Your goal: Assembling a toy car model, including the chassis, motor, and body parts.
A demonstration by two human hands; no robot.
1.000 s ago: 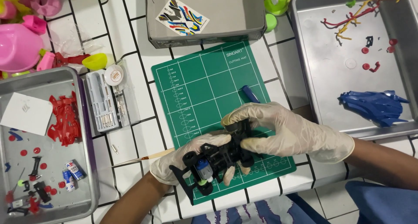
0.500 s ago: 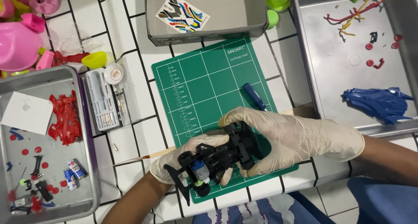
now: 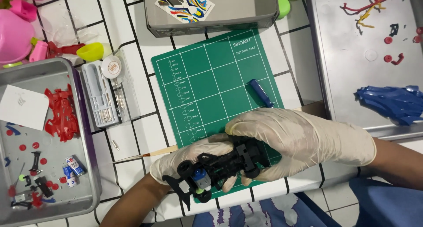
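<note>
Both my hands wear pale latex gloves and grip a black toy car chassis [image 3: 220, 167] over the near edge of a green cutting mat [image 3: 211, 81]. My left hand [image 3: 180, 163] cradles the chassis from below at its front end, where a small silver and blue motor shows. From above, my right hand [image 3: 299, 141] covers the rear end, fingers curled over it. A blue-handled screwdriver [image 3: 261, 93] lies on the mat just beyond my right hand.
A metal tray [image 3: 81, 121] at left holds red parts, small batteries and black bits. A right tray [image 3: 326, 90] holds a blue car body [image 3: 392, 103] and sprue scraps. A grey box [image 3: 211, 9], a clear tool case [image 3: 108, 94] and pink toys [image 3: 17, 28] lie beyond.
Both hands with the chassis have stayed together at the mat's near edge, shifting slightly toward me. The view has drifted a little; the chassis has turned slightly in my grip.
</note>
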